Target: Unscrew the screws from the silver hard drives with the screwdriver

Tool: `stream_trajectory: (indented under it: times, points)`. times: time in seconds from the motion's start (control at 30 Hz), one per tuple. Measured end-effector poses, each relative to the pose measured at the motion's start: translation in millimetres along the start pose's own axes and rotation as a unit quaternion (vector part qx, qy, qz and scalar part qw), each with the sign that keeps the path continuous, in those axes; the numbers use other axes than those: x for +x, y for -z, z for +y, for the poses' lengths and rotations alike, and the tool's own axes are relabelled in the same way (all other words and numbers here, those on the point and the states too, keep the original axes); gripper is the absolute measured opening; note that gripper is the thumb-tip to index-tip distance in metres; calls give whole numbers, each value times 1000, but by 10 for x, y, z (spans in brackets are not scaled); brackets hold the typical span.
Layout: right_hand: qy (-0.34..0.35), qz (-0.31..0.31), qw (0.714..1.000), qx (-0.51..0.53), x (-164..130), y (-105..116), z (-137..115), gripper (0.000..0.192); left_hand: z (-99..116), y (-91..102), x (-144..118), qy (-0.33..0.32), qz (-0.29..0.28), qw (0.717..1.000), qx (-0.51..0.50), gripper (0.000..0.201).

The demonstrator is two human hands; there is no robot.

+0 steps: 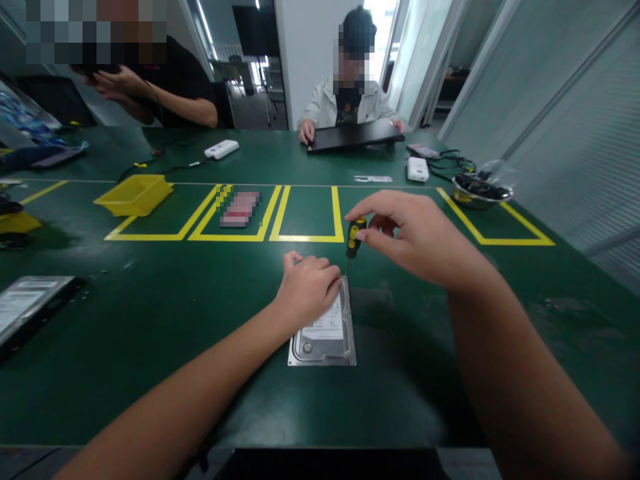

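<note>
The left hand (307, 288) lies closed on the far end of the drive (325, 333), which sits flat on the green table (150, 347), and hides that end. The right hand (415, 240) pinches the screwdriver (354, 238) upright; its thin tip at the drive's far corner is hard to see

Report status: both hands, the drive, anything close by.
Left hand pressed on hard drive. Right hand fingers pinch screwdriver upright, tip at the drive's far right corner. Nothing blocks; second drive lies far left.
</note>
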State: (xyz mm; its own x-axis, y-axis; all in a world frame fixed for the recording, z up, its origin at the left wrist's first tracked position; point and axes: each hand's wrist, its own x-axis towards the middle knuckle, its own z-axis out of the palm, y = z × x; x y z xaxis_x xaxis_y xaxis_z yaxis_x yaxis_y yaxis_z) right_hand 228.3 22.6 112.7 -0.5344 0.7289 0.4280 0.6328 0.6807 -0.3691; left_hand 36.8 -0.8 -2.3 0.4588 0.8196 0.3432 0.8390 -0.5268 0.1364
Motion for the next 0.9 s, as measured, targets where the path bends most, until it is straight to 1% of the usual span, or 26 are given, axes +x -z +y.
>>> stream_trajectory:
  times: [0.13, 0.23, 0.33, 0.5, 0.6, 0.73, 0.9]
  points:
    - [4, -25, 1000, -1, -13, 33, -8, 28, -22, 0, 13, -2, 2, 1000, -12, 24]
    - [-2, -29, 1000, 0, -14, 33, -24, 25, -50, 14, 5, -5, -3, 1000, -24, 24]
    - [-6, -21, 1000, -5, -3, -7, -31, 16, -74, 34, -18, -7, -12, 999, -40, 23]
    - [20, 12, 1000, -21, 23, -99, -7, 6, -91, 61, -66, -11, -24, 999, -47, 23]
    - [21, 17, 1000, -15, 25, -108, -5, 11, -98, 64, -78, -12, -26, 998, -47, 24]
    - [15, -1, 1000, -12, 13, -78, -30, 19, -111, 51, -82, -16, -24, 998, -47, 25]
    - [12, -11, 1000, -24, 8, -48, -28, 24, -113, 34, -92, -17, -20, 999, -45, 24]
